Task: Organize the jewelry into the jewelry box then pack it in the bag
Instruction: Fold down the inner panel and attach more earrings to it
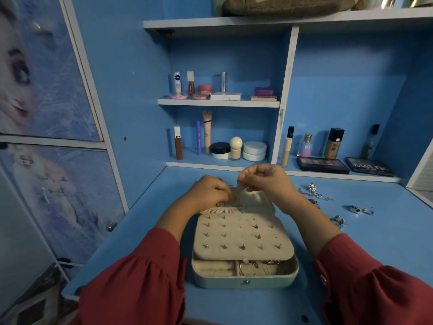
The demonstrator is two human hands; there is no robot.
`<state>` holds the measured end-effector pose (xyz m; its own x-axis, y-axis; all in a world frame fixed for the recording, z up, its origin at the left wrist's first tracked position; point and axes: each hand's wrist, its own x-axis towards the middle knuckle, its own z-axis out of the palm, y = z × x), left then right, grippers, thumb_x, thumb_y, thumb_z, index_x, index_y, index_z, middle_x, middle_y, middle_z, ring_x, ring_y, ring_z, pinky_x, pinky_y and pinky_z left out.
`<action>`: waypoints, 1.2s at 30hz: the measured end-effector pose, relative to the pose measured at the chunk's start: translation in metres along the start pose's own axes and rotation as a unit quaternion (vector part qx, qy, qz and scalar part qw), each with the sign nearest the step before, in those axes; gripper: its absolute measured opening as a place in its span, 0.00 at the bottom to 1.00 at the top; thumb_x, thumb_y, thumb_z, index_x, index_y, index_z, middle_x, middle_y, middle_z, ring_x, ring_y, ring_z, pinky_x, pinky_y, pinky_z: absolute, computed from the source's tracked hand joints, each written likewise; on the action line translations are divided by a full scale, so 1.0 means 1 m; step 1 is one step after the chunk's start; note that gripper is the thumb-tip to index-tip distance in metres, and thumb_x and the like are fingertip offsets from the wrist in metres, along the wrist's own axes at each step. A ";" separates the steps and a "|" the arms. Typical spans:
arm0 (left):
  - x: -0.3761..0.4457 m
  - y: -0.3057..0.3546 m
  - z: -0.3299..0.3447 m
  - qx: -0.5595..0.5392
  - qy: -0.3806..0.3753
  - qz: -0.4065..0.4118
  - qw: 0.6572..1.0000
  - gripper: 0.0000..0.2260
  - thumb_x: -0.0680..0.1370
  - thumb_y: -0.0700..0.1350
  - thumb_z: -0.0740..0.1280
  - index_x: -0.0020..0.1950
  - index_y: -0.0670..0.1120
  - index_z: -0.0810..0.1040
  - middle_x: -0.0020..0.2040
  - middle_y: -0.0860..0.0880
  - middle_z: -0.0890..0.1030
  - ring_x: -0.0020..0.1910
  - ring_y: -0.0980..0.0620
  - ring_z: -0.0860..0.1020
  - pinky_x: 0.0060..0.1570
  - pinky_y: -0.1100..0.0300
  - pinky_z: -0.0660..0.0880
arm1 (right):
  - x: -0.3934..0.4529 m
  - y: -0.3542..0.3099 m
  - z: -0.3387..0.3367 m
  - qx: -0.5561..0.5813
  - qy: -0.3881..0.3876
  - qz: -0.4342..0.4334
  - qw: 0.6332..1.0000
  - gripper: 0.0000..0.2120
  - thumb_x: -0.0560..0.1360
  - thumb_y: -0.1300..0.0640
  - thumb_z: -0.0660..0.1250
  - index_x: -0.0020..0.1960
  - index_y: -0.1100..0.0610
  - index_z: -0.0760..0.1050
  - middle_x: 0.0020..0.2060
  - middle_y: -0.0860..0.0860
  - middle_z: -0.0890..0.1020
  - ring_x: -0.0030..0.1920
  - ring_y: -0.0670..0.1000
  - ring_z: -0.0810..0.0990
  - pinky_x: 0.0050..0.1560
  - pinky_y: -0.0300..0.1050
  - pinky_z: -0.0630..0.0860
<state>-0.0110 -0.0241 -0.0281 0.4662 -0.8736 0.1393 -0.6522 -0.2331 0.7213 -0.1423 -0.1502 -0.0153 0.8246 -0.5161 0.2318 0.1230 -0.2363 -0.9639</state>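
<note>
An open cream-lined jewelry box [243, 252] with a stud-covered earring panel sits on the blue surface [351, 242]. Both hands hover over its far end: the left hand [208, 192] has fingers curled at the gathered pocket, while the right hand [267, 181] has fingers pinched together; what they hold is too small to tell. Loose silver jewelry [315, 193] lies to the right.

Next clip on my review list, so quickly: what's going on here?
A person in red sleeves is filling an open jewelry box on a blue desk. Both hands work at the box's far lid pocket: the left hand at the pocket's edge, the right hand pinching something too small to identify. The stud panel already holds earrings. More jewelry and rings wait on the desk to the right. No bag is visible.
</note>
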 end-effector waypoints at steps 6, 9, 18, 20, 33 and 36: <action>-0.004 0.008 0.002 -0.137 0.059 0.017 0.989 0.09 0.72 0.37 0.73 0.52 0.43 0.81 0.44 0.51 0.82 0.44 0.59 0.80 0.46 0.71 0.76 | 0.001 0.004 0.009 -0.087 -0.005 0.026 0.996 0.04 0.75 0.58 0.68 0.43 0.56 0.81 0.37 0.54 0.84 0.38 0.49 0.81 0.46 0.45 0.79; -0.002 0.007 0.004 -0.137 0.089 0.002 0.986 0.07 0.72 0.35 0.73 0.48 0.43 0.81 0.42 0.46 0.83 0.40 0.56 0.81 0.45 0.67 0.77 | 0.000 0.003 0.011 -0.096 0.007 0.024 0.995 0.05 0.77 0.56 0.67 0.45 0.56 0.81 0.38 0.52 0.84 0.39 0.48 0.80 0.43 0.42 0.77; 0.006 0.000 0.008 -0.084 0.133 -0.006 0.988 0.04 0.73 0.39 0.73 0.45 0.47 0.84 0.42 0.52 0.83 0.44 0.56 0.80 0.53 0.59 0.77 | 0.004 0.012 0.007 -0.190 0.056 0.029 0.980 0.01 0.75 0.58 0.69 0.45 0.54 0.80 0.37 0.49 0.82 0.38 0.45 0.79 0.37 0.34 0.71; 0.009 -0.001 0.009 -0.032 0.144 -0.026 0.989 0.07 0.72 0.41 0.73 0.41 0.53 0.79 0.39 0.51 0.81 0.43 0.53 0.79 0.52 0.54 0.77 | 0.006 0.015 0.006 -0.254 0.063 0.025 0.965 0.02 0.75 0.58 0.69 0.46 0.52 0.79 0.39 0.50 0.82 0.38 0.46 0.78 0.35 0.35 0.70; 0.024 0.006 0.010 0.315 0.064 0.042 0.946 0.10 0.78 0.44 0.62 0.52 0.56 0.82 0.51 0.51 0.77 0.55 0.46 0.68 0.57 0.56 0.65 | 0.008 0.022 0.008 -0.467 -0.027 -0.051 0.882 0.15 0.75 0.63 0.62 0.56 0.53 0.82 0.52 0.50 0.83 0.51 0.49 0.79 0.51 0.36 0.72; 0.026 0.006 0.011 0.350 0.055 0.071 0.933 0.11 0.78 0.43 0.62 0.52 0.55 0.82 0.48 0.52 0.78 0.56 0.47 0.69 0.59 0.55 0.65 | 0.011 0.024 0.008 -0.496 -0.044 -0.039 0.866 0.16 0.76 0.62 0.61 0.58 0.51 0.81 0.53 0.50 0.82 0.52 0.50 0.78 0.54 0.42 0.74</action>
<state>-0.0092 -0.0530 -0.0272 0.3788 -0.8766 0.2969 -0.9245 -0.3734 0.0769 -0.1262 -0.1552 -0.0369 0.8798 -0.4115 0.2379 -0.3185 -0.8819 -0.3475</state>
